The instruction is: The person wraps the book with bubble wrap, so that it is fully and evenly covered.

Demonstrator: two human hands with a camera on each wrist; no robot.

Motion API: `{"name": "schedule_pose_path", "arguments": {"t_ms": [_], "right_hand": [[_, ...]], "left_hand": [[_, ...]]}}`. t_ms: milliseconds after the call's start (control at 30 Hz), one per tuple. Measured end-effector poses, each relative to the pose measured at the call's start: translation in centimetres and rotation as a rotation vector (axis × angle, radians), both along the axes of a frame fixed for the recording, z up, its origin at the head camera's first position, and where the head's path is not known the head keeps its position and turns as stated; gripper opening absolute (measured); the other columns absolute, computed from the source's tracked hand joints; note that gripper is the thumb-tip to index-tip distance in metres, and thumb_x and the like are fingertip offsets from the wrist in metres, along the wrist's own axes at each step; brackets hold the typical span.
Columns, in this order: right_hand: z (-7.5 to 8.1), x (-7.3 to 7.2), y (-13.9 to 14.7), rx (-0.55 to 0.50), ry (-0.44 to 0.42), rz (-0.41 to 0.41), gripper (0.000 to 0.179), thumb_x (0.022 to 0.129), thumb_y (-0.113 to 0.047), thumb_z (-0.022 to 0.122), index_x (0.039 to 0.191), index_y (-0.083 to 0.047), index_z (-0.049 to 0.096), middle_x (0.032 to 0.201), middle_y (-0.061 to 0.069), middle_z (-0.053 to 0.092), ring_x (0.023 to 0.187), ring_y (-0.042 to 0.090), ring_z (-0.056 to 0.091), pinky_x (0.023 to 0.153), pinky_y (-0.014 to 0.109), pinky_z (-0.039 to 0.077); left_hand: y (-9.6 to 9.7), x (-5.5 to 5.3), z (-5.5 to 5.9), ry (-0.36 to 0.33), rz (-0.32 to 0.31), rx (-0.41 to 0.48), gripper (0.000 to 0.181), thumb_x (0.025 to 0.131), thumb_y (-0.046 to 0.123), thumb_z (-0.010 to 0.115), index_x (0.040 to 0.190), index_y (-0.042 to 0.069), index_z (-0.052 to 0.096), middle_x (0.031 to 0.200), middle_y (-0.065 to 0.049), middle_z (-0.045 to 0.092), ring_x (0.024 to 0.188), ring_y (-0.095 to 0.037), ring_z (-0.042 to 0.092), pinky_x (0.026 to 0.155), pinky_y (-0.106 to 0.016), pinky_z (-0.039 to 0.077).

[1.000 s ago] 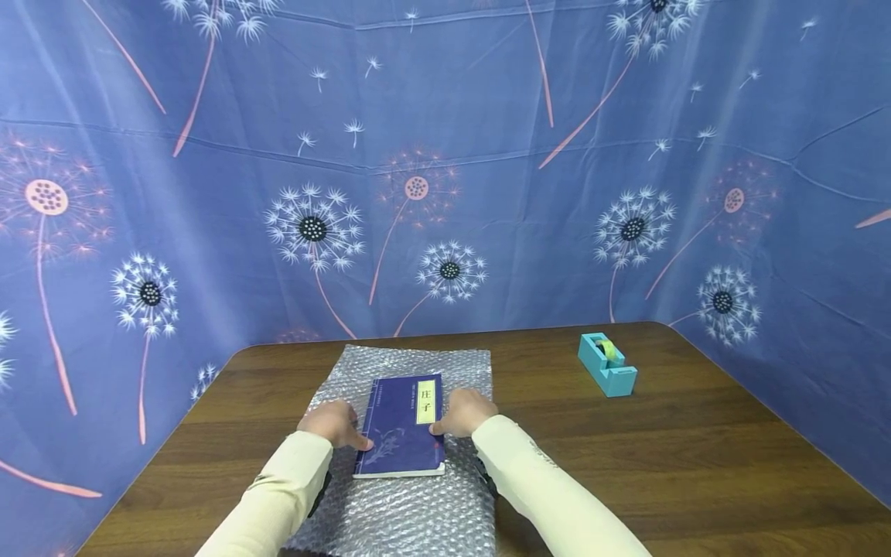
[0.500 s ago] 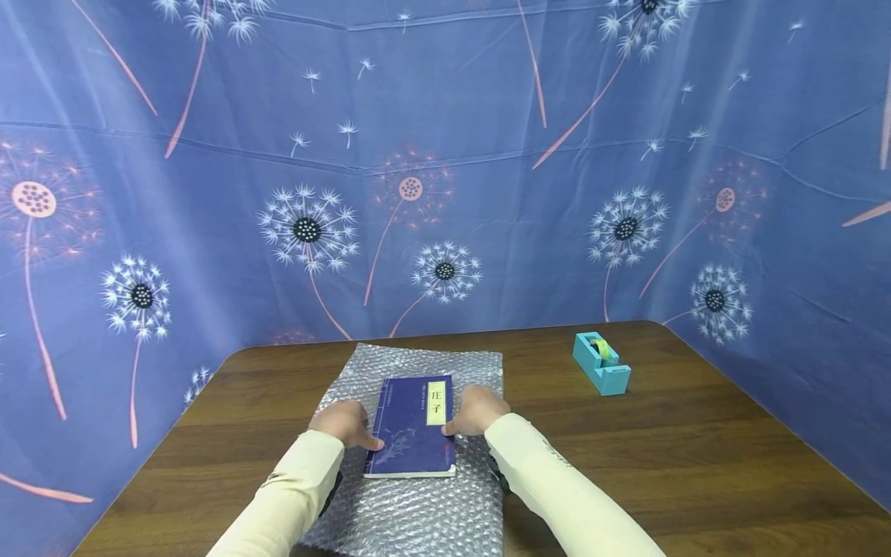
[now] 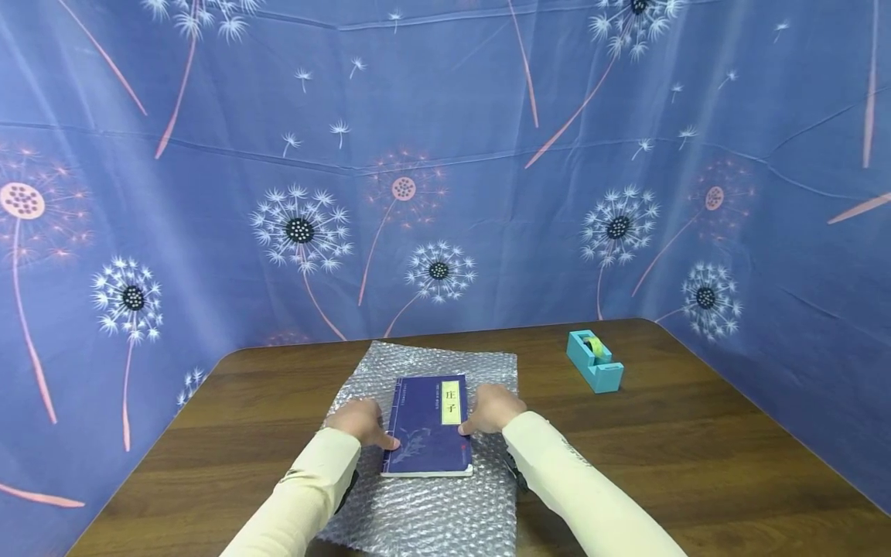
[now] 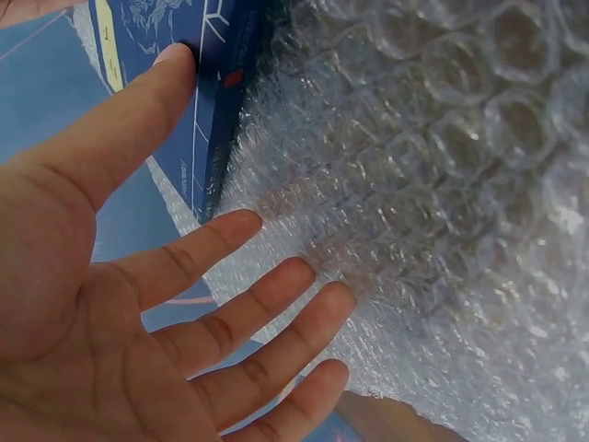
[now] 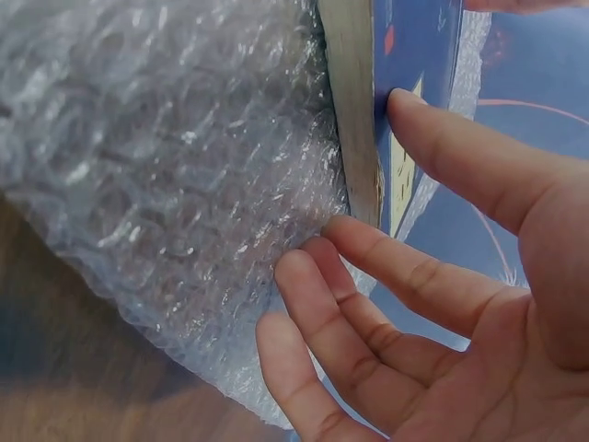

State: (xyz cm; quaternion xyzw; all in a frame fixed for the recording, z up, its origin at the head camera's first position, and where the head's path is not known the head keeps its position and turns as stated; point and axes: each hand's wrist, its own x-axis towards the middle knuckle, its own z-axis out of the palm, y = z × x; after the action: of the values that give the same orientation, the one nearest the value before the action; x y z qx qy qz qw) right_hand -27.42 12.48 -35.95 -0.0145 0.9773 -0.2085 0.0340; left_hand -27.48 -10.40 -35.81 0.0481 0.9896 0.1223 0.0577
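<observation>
A blue thread-bound book [image 3: 425, 449] with a yellow title label lies flat on a sheet of bubble wrap [image 3: 445, 518]. My left hand [image 3: 363, 422] is at the book's left, spine side, its thumb resting on the cover. In the left wrist view, the fingers [image 4: 248, 308] reach out fairly straight over the bubble wrap beside the spine. At the opposite side is my right hand [image 3: 493, 408], with its thumb on the cover near the label. The right wrist view shows its fingers [image 5: 308, 295] slightly bent on the wrap, the index fingertip close to the page edges.
A turquoise tape dispenser [image 3: 595, 363] with a yellow-green roll stands toward the back right of the wooden table [image 3: 661, 456]. Behind the table hangs a blue cloth [image 3: 529, 232] printed with dandelions.
The book and bubble wrap have slid to the right across the table together with both hands. The head view has turned slightly right; the tape dispenser stays in its place.
</observation>
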Motion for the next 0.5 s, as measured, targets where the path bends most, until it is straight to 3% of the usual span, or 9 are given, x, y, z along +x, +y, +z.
{"name": "schedule_pose_path", "arguments": {"t_ms": [167,500], "right_hand": [[0.2,0.1,1.0,-0.024,-0.006,0.007,0.035,0.074,-0.023,0.092,0.091,-0.002,0.068,0.087,0.006,0.067,0.081,0.024,0.064,0.071,0.044,0.056],[0.1,0.3,3.4,-0.067,-0.047,0.002,0.028,0.076,-0.019,0.090,0.090,-0.002,0.074,0.094,0.008,0.072,0.086,0.027,0.067,0.077,0.045,0.058]], "left_hand": [[0.8,-0.1,-0.1,0.017,-0.006,-0.021,0.055,0.071,0.041,0.093,0.106,0.004,0.073,0.110,-0.017,0.071,0.104,-0.039,0.067,0.088,-0.055,0.054],[2.9,0.2,0.1,0.019,-0.023,-0.039,0.050,0.070,0.045,0.092,0.098,0.007,0.072,0.104,-0.014,0.071,0.099,-0.034,0.067,0.085,-0.049,0.056]]}}
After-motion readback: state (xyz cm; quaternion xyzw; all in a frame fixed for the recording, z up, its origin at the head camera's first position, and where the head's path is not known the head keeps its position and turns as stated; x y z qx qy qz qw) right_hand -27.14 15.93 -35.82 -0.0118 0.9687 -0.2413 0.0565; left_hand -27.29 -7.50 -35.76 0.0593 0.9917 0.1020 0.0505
